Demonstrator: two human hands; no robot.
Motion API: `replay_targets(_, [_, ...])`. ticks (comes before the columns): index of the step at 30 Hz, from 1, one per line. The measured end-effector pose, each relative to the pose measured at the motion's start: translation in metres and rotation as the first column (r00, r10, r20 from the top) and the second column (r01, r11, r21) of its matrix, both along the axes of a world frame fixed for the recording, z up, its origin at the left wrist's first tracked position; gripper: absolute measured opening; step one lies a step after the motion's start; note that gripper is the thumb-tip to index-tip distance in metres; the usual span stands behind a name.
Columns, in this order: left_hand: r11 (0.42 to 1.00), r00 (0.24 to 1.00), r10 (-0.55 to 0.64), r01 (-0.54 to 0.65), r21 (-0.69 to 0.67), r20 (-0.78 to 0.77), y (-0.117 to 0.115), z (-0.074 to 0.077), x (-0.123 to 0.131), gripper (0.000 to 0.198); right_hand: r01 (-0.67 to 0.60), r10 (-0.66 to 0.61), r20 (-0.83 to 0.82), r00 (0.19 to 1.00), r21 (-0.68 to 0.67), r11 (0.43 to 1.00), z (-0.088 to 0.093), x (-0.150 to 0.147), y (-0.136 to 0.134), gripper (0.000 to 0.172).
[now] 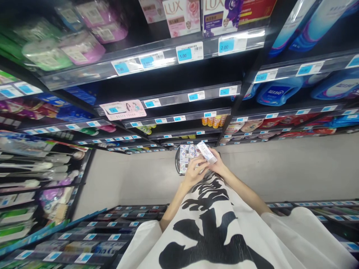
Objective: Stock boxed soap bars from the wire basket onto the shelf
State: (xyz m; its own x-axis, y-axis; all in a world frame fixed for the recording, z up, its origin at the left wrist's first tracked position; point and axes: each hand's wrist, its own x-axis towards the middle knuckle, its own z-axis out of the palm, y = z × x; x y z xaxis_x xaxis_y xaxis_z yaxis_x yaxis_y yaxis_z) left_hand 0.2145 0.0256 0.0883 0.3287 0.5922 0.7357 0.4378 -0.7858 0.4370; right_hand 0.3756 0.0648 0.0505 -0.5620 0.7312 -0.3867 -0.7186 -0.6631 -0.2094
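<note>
the right hand (pixel 220 166) was closed on a small white oblong box with pale blue printing (pixel 205 151), gripping it at its near right end, fingers bent around that side. the box was tilted, its far end pointing to the left. the left hand (pixel 194 172) was just beside it on the near left, fingers partly bent and a little spread, their tips by the near end of the box; whether they pressed on it could not be told.

the box was held above the right part of a black basket with a rounded rim (pixel 177 161), which was packed with rows of small white boxes with blue and coloured prints (pixel 185 154). the forearms reached out from a white shirt with a bold black pattern (pixel 209 231), over a plain grey floor (pixel 252 164).

on the far side were black shelves with clear price strips (pixel 168 98); orange-yellow bottles (pixel 215 121) stood low there, and large blue plastic bottles (pixel 276 90) stood to the right.
</note>
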Motion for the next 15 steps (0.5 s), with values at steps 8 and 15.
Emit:
replay_targets(8, [0.991, 0.987, 0.130, -0.127, -0.037, 0.098, 0.002, 0.009, -0.005, 0.027, -0.402, 0.415, -0.038, 0.909, 0.188, 0.896, -0.011, 0.009, -0.009, 0.053])
replay_targets(15, [0.990, 0.985, 0.138, -0.135, -0.039, 0.099, 0.003, 0.005, -0.007, 0.021, -0.414, 0.410, 0.056, 0.910, 0.141, 0.900, -0.019, 0.009, -0.008, 0.053])
